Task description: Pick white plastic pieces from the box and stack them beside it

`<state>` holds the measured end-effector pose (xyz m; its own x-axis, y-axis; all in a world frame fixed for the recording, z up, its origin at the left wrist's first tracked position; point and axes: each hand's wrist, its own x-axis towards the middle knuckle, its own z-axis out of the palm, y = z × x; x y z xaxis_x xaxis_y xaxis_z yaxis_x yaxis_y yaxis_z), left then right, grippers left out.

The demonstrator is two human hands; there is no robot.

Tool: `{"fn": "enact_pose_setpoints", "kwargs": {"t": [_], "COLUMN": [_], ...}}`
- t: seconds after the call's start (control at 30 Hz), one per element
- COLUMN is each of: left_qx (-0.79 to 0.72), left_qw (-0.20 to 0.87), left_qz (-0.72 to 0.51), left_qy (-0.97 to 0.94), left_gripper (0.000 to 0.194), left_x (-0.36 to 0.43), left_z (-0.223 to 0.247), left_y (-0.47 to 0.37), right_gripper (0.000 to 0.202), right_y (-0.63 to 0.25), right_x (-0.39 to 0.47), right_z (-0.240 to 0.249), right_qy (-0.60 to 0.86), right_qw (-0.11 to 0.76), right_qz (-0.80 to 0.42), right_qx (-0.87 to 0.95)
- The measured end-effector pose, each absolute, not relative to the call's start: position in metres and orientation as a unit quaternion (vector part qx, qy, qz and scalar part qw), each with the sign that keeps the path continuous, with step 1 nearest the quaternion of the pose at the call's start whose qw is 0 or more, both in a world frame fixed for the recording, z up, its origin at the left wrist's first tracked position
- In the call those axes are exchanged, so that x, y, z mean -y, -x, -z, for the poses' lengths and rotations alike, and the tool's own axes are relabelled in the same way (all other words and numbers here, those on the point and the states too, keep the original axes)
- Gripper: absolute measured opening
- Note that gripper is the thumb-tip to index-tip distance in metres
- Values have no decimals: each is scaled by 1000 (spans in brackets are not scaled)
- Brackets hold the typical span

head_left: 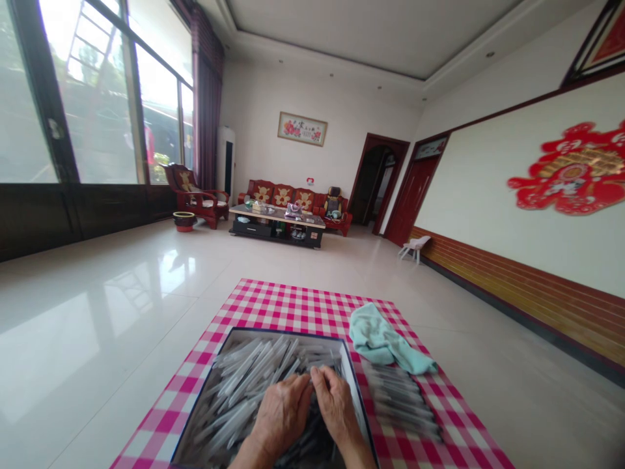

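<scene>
A shallow box (pixel 355 385) with a dark blue rim holds a heap of clear plastic pen barrels (pixel 243 374), with darker parts lying nearer its right side. Over the box, my left hand (pixel 282 412) and my right hand (pixel 338 400) meet fingertip to fingertip. Both are closed in a pinch. Whatever sits between the fingers is too small and hidden to make out. To the right of the box lies a row of pens (pixel 401 398) with dark ends, blurred in this view.
A pink-and-white checked cloth (pixel 297 301) covers the table. A crumpled mint-green towel (pixel 383 335) lies behind the row of pens. Across the tiled floor stand a low coffee table (pixel 278 218), a wooden sofa (pixel 263 190) and a small white stool (pixel 415 246).
</scene>
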<state>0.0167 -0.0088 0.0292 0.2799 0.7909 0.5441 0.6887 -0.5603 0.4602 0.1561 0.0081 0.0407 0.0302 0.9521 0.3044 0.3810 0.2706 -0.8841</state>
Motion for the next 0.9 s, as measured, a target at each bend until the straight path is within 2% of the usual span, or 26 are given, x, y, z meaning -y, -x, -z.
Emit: {"fn": "enact_pose_setpoints", "kwargs": {"t": [0.13,0.37,0.5,0.67,0.9], "left_qx": [-473,-474,-470,-474,-481], "left_qw": [67,65,53,56,69], "left_qz": [-378,-379,-368,-362,-357], "left_qy": [-793,-792,-800,-801,-798], "left_gripper": [24,23,23,24,25], "left_x": [8,8,9,9,9], "left_z": [-26,-27,-26,-24,-26], "left_y": [-17,-17,-17,-18,-18], "right_gripper": [51,33,35,47,38], "right_y": [-159,-162,-160,-158,-163], "right_x": [-8,-3,-4,-9,-7], "right_z": [-40,-39,-39,-33,-32], "right_qy": [526,482,501,537,507], "right_qw": [506,486,480,475,474], "right_qz": [-316,-365,-322,-249,-302], "right_qx": [607,631,644,651,654]}}
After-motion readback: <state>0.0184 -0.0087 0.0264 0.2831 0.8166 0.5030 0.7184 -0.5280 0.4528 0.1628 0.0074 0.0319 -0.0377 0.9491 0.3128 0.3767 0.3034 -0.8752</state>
